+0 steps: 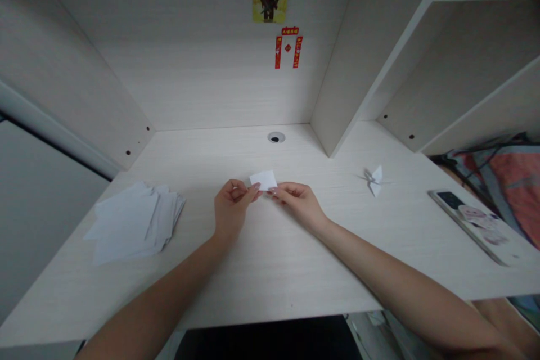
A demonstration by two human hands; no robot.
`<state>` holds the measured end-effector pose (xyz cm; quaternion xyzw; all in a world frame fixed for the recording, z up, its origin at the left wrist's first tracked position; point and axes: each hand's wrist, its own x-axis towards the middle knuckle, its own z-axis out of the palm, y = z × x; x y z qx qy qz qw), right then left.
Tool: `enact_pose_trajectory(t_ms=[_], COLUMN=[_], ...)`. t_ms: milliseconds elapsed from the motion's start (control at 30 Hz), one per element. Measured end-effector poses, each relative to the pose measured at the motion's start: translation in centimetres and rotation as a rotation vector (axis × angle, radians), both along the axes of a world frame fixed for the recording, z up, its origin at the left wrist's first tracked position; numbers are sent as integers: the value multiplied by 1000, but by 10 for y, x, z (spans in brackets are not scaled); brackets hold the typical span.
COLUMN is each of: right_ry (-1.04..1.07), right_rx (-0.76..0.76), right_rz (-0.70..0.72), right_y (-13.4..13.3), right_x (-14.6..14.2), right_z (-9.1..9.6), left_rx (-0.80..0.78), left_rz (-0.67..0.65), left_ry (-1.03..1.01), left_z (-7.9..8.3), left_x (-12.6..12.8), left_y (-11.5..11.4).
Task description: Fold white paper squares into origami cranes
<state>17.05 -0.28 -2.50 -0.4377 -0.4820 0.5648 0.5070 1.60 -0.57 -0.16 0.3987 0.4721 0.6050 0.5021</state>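
Note:
A small folded piece of white paper (263, 179) is held between both hands over the middle of the desk. My left hand (233, 202) pinches its lower left corner between thumb and fingers. At the lower right corner, my right hand (298, 199) grips the same paper with thumb and fingertips. The paper's lower edge is partly hidden behind the thumbs. To the right of my hands, a folded white paper crane (374, 181) rests on the desk. A loose stack of white paper sheets (126, 222) lies to the left.
A phone in a decorated case (481, 228) lies at the desk's right side, near a red and grey cloth item (502, 185). A round cable hole (276, 138) sits near the back panel. An upright divider (350, 84) stands at the back right.

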Motion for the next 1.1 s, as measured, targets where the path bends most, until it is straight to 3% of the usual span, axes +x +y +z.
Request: enact_pose_trajectory(t_ms=[233, 467, 633, 867, 1100], right_ry=[-108, -62, -34, -5, -12], right_rx=[80, 87, 92, 95, 87], right_rz=[-62, -109, -133, -133, -140], right_y=[-3, -5, -9, -13, -14], right_x=[-3, -3, -5, -9, -11], right_z=[3, 3, 7, 5, 6], left_rx=[-40, -154, -124, -110, -147], left_rz=[-20, -122, -303, -223, -171], left_ry=[-16, -88, 130, 167, 23], left_z=[0, 1, -5, -13, -7], left_x=[1, -1, 0, 1, 7], left_y=[0, -2, -4, -4, -8])
